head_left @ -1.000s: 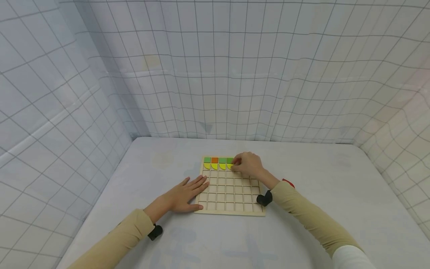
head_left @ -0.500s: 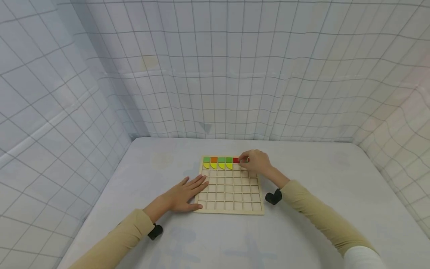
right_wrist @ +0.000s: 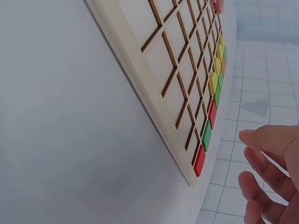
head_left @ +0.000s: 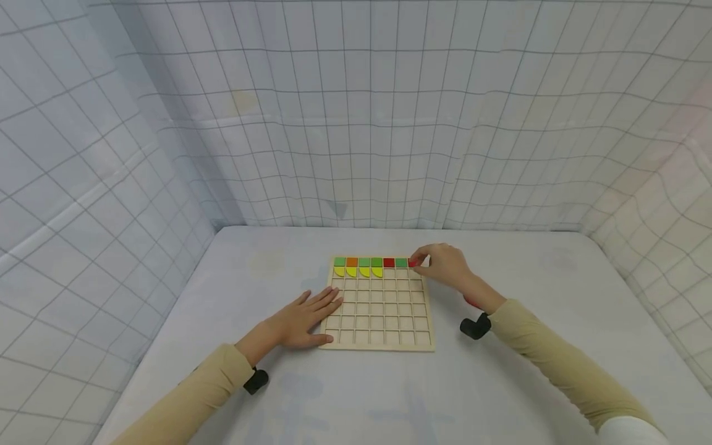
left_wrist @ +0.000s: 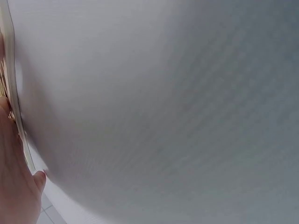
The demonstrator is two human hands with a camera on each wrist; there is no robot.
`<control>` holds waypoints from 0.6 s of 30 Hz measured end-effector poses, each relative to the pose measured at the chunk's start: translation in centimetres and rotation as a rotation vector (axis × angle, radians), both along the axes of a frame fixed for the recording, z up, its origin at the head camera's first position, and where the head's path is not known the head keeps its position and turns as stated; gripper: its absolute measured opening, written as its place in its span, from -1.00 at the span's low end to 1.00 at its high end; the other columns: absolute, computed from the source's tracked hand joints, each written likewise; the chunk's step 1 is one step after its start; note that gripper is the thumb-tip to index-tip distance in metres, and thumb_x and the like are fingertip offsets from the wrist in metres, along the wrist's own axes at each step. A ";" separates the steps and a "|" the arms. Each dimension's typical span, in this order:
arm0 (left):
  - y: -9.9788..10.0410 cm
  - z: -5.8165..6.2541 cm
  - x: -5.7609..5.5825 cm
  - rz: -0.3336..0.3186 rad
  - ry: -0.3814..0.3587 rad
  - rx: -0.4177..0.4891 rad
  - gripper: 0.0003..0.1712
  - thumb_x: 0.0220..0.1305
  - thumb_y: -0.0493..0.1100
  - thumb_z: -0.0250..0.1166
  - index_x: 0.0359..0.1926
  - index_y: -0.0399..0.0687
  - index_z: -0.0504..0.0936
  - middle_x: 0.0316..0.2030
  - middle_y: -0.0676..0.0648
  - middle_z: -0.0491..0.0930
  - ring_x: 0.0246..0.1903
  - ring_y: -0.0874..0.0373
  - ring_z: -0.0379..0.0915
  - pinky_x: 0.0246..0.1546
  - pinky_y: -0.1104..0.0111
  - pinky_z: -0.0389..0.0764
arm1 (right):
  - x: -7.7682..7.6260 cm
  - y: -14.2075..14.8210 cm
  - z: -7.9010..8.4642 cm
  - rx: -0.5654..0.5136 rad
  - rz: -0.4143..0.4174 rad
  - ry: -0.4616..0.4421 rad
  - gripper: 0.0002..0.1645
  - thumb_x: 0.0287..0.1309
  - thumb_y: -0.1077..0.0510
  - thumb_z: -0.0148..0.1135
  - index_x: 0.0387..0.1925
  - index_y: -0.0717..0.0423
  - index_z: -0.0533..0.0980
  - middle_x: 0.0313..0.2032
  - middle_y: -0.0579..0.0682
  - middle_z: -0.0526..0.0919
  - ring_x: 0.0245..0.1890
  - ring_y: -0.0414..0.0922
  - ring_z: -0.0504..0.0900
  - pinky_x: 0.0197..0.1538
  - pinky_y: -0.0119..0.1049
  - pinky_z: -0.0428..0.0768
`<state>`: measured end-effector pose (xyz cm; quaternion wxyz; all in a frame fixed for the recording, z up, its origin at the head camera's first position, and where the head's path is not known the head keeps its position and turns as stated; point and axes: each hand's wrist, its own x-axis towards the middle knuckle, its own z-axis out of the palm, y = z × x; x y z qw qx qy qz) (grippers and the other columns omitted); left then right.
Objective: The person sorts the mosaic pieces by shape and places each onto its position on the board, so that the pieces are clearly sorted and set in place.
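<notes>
A wooden grid board [head_left: 378, 348] lies on the table, with square coloured tiles along its far row. Several yellow quarter-circle tiles [head_left: 364, 272] fill the left part of the second row. My left hand [head_left: 303, 321] rests flat on the board's left edge, fingers spread; the left wrist view catches only part of it. At the far right corner, my right hand [head_left: 445, 266] is over the last red tile [right_wrist: 200, 161]. That tile sits in its corner cell beside a green tile [right_wrist: 206, 135]. In the right wrist view the right thumb and fingers are apart, holding nothing.
The white table [head_left: 534, 278] extends around the board. Grid-patterned curtains [head_left: 367, 123] enclose the back and both sides. Black wrist devices [head_left: 475, 326] hang below both sleeves, and a red bit [head_left: 471, 301] shows beside the right wrist.
My right hand has moved rightward along the far row to the corner, uncovering red and green tiles there. My left hand stays in place on the board.
</notes>
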<state>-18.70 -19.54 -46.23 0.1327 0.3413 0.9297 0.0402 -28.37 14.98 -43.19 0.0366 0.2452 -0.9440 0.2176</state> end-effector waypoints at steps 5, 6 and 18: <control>-0.1 -0.1 0.0 -0.003 0.006 -0.003 -0.07 0.35 0.33 -0.02 0.53 -0.03 -0.09 0.53 -0.13 -0.18 0.52 -0.05 -0.24 0.43 -0.14 -0.08 | 0.5 1.3 0.1 0.025 -0.012 0.009 -0.76 0.05 0.08 0.39 -0.19 0.00 0.70 -0.32 -0.09 0.74 -0.49 -0.23 0.52 -0.54 -0.42 0.39; -0.1 -0.1 -0.1 -0.004 0.005 -0.001 -0.07 0.35 0.33 -0.01 0.53 -0.03 -0.08 0.53 -0.13 -0.18 0.52 -0.06 -0.24 0.42 -0.15 -0.08 | 0.6 1.6 0.2 0.027 -0.017 0.009 -0.75 0.05 0.07 0.39 -0.19 0.00 0.70 -0.32 -0.10 0.74 -0.50 -0.23 0.52 -0.54 -0.42 0.39; -0.1 -0.2 -0.1 -0.004 0.010 0.007 -0.07 0.35 0.32 0.00 0.52 -0.03 -0.07 0.53 -0.14 -0.17 0.52 -0.06 -0.24 0.42 -0.16 -0.08 | 1.5 4.8 -0.6 0.007 -0.063 0.027 -0.75 0.01 0.08 0.43 -0.21 0.01 0.71 -0.37 -0.10 0.75 -0.52 -0.24 0.48 -0.50 -0.41 0.38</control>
